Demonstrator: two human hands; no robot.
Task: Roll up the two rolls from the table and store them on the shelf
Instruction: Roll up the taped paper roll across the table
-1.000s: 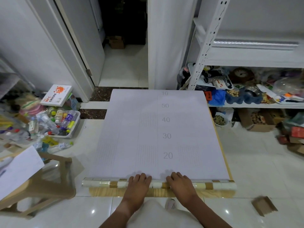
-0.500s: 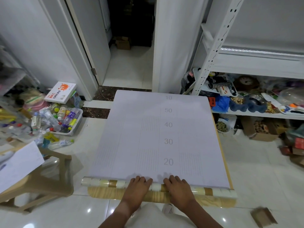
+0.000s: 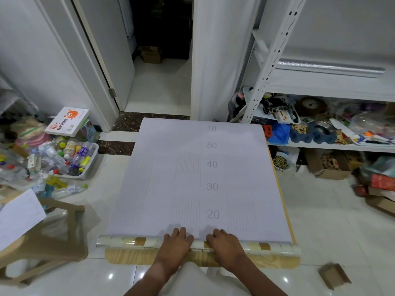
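Hands [image 3: 177, 244] on roll [image 3: 132, 242], stool [image 3: 53, 242] beside

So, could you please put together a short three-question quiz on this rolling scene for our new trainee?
1. True or false: both the left hand and the right hand rest on the rolled part of the sheet.
2. Which printed number lies nearest the hands? A) 10 B) 50 C) 20
3. Fill in: a silver roll already lies on the white ____.

Key: 1 true; 2 C; 3 shelf
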